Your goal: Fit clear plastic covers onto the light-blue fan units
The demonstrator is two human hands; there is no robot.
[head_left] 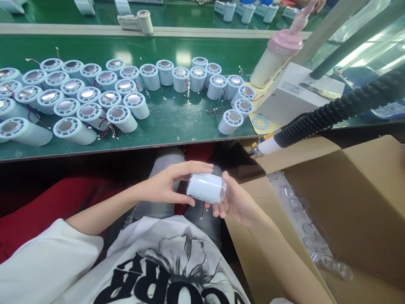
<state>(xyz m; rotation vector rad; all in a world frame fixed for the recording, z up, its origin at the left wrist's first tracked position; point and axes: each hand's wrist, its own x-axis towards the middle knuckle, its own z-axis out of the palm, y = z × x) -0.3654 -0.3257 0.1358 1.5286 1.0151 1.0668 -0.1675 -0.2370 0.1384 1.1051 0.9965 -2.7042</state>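
Note:
Above my lap, a light blue cylinder point(205, 188) lies tilted on its side between my two hands. A clear plastic cover point(223, 190) encloses it, its rounded end facing right. My left hand point(171, 182) spans the cylinder's left part, fingers along the top and thumb underneath. At the other end, my right hand point(236, 198) closes around the covered end, with fingers curled below. A thin dark red wire with a small white connector point(202, 213) hangs under the cylinder. The cylinder's left end face is hidden.
On the green bench point(177, 122) stand several similar blue cylinders point(109, 99) with wires. A pink-lidded bottle point(276, 55) and a grey box point(294, 95) are at the right. Below, a black ribbed hose point(316, 120) hangs over an open carton point(357, 202) holding clear plastic covers point(303, 215).

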